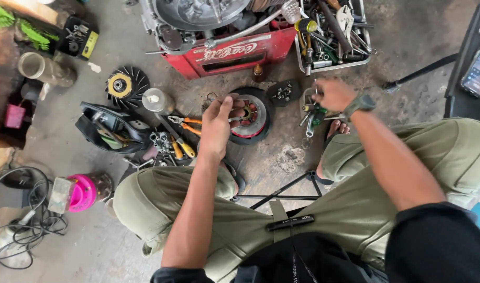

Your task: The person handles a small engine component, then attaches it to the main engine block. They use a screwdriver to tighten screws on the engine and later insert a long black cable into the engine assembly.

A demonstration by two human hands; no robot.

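Working on the round clutch assembly [250, 116] on the floor — my left hand [217, 126] pinches a small part at its hub, right hand [331, 94] closes on tools [313, 114]; next needs careful seating, I judge.

Stained grey concrete floor [412, 36], cracked and oily. Red crate [234, 52] at the top, metal tray [334, 65] of tools beside. Tangled cables [20, 209] lower left. Even daylight.
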